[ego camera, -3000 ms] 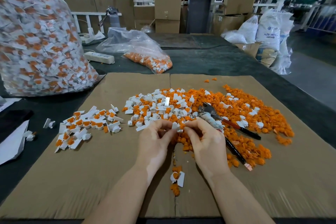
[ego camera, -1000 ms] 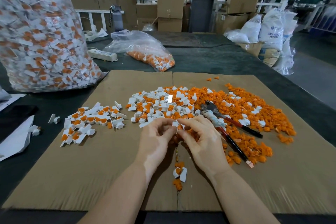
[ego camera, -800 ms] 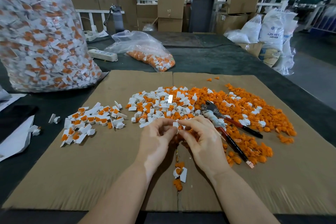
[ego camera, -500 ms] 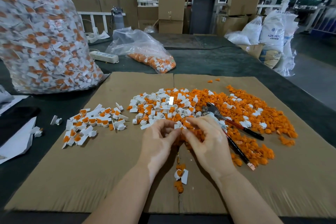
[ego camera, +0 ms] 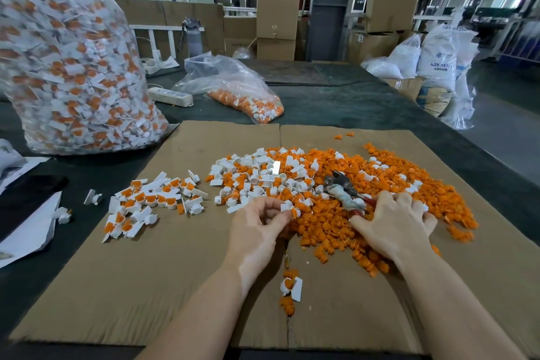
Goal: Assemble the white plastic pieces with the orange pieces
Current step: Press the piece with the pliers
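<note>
A mixed heap of white pieces point(ego camera: 263, 175) and orange pieces point(ego camera: 388, 181) lies on the cardboard sheet point(ego camera: 175, 286). To the left sits a small pile of assembled white-and-orange pieces point(ego camera: 152, 202). My left hand point(ego camera: 257, 231) pinches a white piece with an orange part point(ego camera: 289, 209) at the near edge of the heap. My right hand point(ego camera: 394, 225) lies to the right on the orange pieces, with thumb and fingers closing around the red handles of the pliers point(ego camera: 340, 187). One assembled piece point(ego camera: 292, 286) lies near me between my forearms.
A large clear bag of assembled pieces point(ego camera: 67, 73) stands at the left. A smaller bag of orange pieces point(ego camera: 236, 90) and a power strip point(ego camera: 171, 95) lie behind the cardboard. Papers point(ego camera: 26, 225) lie at the left edge. Boxes and sacks stand beyond the table.
My right hand has left my left hand and moved right onto the pliers' handles. My left hand stays at the heap's edge, still pinching the piece.
</note>
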